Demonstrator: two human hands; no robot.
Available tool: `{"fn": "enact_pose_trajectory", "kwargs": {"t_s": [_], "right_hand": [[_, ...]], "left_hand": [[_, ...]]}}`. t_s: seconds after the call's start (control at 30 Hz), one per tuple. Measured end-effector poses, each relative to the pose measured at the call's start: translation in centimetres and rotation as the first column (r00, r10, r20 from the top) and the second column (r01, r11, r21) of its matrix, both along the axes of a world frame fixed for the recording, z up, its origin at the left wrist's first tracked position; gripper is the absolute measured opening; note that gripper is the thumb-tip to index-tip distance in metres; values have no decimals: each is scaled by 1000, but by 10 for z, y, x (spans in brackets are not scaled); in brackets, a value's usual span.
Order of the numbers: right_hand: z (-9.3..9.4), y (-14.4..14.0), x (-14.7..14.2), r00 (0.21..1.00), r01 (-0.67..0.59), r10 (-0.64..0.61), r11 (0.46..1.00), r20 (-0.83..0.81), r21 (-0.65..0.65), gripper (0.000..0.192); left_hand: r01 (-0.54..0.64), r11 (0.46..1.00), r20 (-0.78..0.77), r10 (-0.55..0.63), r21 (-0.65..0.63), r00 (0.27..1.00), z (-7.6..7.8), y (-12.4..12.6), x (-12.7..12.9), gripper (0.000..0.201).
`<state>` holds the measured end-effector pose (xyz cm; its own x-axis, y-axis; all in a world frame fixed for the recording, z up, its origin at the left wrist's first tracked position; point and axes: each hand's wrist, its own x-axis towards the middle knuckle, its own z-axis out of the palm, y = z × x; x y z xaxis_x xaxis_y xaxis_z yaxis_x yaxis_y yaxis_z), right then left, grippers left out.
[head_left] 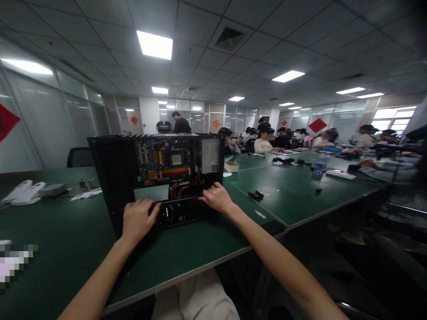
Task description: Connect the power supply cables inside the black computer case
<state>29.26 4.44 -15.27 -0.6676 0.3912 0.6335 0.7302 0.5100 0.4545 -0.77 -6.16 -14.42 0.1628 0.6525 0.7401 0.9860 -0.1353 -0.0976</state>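
Head view: both hands, left grip (136, 221) and right grip (217, 198), clasp the open computer case's (103, 178) lower edge on the green surface (66, 240).

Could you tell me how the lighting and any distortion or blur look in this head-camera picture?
In the head view, bright ceiling light panels blow out to white, while the open black computer case and green table top stay dim; wide-angle distortion bends the ceiling lines and stretches the forearms behind the left hand and right hand; the right edge darkens, and the lower-left corner is pixelated.
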Motion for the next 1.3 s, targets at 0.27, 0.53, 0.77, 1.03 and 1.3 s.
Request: {"fn": "enact_pose_trajectory", "kwargs": {"t_s": [0.27,0.53,0.77,1.03,1.3], "right_hand": [[-2,-1,-1,999,-12,13,1000,-34,5,38],[-4,-1,-2,998,-19,20,1000,-58,25,42],[-5,0,-1,998,-27,29,999,-64,22,43],[-4,-2,-1,997,-23,22,1000,-77,-11,45],[-4,-4,-1,996,-28,27,1000,-88,-12,44]], "left_hand": [[24,1000,-43,-25,-19,999,0,-4,-3,40],[53,997,-53,-56,-57,997,-2,-3,-10,36],[50,996,-63,-54,-71,997,-2,-4,-10,36],[39,998,-72,-44,-58,996,-3,-5,-9,37],[18,998,-99,-24,-60,995,-4,-5,-9,36]]}}
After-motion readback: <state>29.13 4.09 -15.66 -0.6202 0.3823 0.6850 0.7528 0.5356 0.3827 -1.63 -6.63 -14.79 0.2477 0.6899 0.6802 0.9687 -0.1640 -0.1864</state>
